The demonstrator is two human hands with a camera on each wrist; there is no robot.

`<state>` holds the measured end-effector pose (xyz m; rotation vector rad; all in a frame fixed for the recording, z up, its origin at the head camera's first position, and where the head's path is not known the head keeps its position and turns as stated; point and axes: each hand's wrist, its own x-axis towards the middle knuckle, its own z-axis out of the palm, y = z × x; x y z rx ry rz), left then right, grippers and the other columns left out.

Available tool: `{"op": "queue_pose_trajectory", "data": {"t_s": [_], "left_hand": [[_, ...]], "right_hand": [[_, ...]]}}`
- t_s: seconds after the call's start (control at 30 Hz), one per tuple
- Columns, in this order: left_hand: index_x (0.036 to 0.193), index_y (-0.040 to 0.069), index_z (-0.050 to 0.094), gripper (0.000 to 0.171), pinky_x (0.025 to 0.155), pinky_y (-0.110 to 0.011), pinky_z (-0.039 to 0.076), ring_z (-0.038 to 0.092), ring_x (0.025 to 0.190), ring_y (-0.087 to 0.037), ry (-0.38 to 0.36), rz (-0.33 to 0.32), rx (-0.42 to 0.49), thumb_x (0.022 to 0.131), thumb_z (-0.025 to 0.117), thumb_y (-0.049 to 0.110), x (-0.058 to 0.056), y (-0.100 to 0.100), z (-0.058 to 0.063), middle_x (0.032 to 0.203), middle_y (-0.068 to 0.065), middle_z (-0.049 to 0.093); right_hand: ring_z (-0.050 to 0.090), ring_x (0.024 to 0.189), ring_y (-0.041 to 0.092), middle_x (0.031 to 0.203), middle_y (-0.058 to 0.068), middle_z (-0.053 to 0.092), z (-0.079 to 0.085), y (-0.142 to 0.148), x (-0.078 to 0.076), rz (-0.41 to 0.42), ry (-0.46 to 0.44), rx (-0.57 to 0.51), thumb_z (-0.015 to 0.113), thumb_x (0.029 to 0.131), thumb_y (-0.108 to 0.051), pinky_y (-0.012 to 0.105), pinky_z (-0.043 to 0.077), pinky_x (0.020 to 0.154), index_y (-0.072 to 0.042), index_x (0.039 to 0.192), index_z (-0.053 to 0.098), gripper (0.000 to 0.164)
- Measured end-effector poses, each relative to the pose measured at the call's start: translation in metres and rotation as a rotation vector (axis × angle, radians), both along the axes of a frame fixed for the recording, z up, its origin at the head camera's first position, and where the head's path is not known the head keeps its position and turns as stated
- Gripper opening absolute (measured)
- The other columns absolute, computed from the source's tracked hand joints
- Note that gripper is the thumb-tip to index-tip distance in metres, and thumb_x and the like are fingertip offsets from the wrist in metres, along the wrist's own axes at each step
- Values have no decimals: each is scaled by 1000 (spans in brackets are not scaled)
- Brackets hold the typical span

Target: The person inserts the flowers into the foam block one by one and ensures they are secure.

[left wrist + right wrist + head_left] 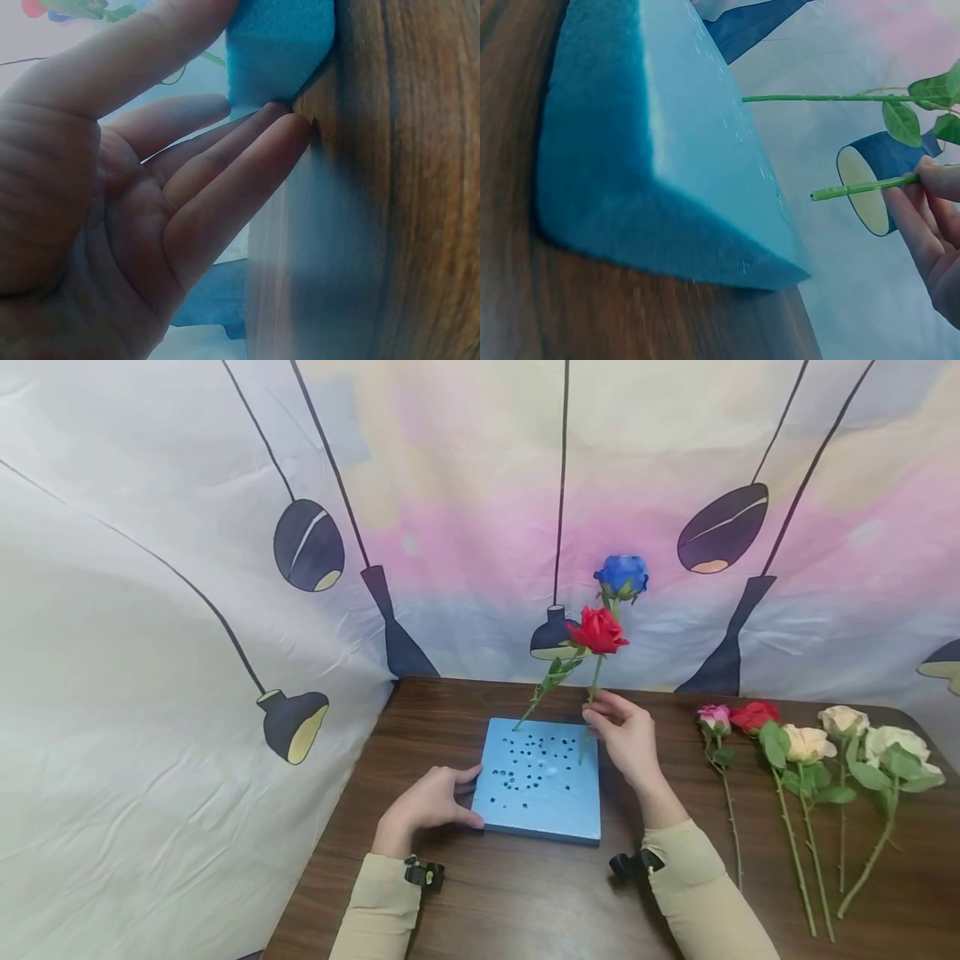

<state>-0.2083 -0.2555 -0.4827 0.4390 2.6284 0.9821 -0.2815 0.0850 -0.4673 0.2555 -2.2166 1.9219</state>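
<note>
A red rose is held in the right grip over a block near the table's far edge.

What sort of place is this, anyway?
Probably a makeshift indoor craft or filming corner: a creased pastel backdrop printed with dark hanging lamps hangs behind a brown wood-grain table, which bears a square light-blue foam block full of holes and loose long-stemmed roses in pink, red and pale shades.

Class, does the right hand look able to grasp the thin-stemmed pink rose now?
Probably not yet: the right hand pinches a green-stemmed red rose, though the way to the pink rose looks clear.
</note>
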Motion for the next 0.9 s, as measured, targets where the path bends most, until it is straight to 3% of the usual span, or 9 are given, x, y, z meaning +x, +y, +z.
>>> {"op": "queue_pose_trajectory", "data": {"t_s": [0.5,0.9], "left_hand": [[159,5,50,100,118,-47,45,58,140,-22,-5,12,-1,76,100,31,-1,0,-1,153,-13,59],[159,5,50,99,117,-47,45,58,140,-22,-11,18,4,77,100,31,0,1,0,153,-12,59]], "right_hand": [[73,91,4,115,26,76,-10,-29,-22,-2,65,-50,77,99,-3,20,61,82,8,125,73,29],[72,90,7,110,18,78,-17,-44,-25,-33,121,-35,78,99,-6,19,61,77,7,119,75,25]]}}
